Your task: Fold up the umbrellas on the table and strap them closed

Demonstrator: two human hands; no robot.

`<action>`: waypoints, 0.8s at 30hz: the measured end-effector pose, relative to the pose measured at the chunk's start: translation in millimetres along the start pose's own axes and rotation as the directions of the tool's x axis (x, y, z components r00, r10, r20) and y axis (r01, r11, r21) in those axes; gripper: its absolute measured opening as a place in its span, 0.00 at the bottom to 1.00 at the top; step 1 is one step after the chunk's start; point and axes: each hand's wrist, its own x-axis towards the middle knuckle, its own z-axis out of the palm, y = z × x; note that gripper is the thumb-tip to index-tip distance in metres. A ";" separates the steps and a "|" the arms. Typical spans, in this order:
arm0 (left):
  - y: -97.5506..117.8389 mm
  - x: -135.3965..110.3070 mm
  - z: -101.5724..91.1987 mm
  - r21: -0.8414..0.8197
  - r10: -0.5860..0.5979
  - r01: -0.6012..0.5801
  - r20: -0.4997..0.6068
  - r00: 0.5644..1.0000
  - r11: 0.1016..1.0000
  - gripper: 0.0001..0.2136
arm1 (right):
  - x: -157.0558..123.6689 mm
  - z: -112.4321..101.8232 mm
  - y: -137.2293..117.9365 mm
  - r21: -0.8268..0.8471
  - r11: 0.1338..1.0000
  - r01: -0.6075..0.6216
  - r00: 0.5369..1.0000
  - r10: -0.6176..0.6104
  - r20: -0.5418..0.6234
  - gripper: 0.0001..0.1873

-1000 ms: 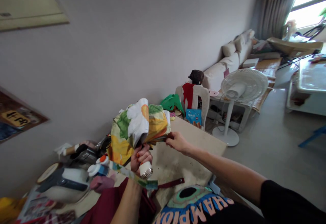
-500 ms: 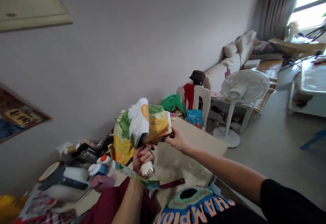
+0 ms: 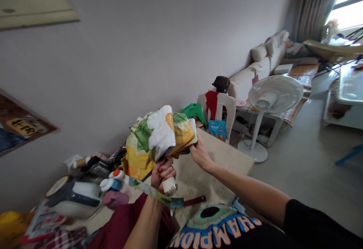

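Note:
A folding umbrella with a yellow, green and white flower print is held up in front of me, its canopy bunched in loose folds. My left hand is wrapped round its shaft just above the white, silver-ended handle. At the canopy's right edge, my right hand pinches the folded fabric, its fingertips partly hidden behind it. A printed closing strap hangs loose across my left wrist.
Below lies a pale table. On its left stand a grey-white kettle, bottles and a pink item. A chair with a blue packet and a white fan are beyond, right.
The canopy folds have shifted a little up and right, with the white flower panel lying flatter. Both hands have moved slightly right, still holding the umbrella.

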 end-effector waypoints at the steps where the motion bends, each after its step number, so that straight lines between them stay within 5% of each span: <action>1: 0.0 0.0 1.0 0.004 0.002 -0.002 -0.019 1.000 1.000 0.04 | 1.2 -1.0 -1.6 -0.012 1.000 -0.015 1.000 0.015 0.003 0.19; 10: -2.4 4.1 9.2 -0.038 0.003 -0.006 -0.095 0.995 0.999 0.08 | 14.5 -8.7 6.0 -0.233 0.971 -0.047 0.999 0.050 0.006 0.19; 15: 3.8 12.2 15.7 -0.072 0.082 -0.085 -0.043 0.996 0.994 0.06 | 4.5 -17.6 23.1 -0.130 0.985 -0.113 0.994 0.111 -0.021 0.10; 18: 6.3 15.0 19.4 -0.044 0.138 -0.139 -0.020 0.990 0.989 0.04 | -16.6 -9.5 28.5 -0.123 0.979 -0.164 0.979 0.176 0.098 0.05; 24: -5.1 15.0 28.0 -0.010 0.084 -0.084 0.003 0.996 0.996 0.04 | -28.8 27.7 7.0 -0.027 0.990 -0.138 0.962 0.140 0.236 0.13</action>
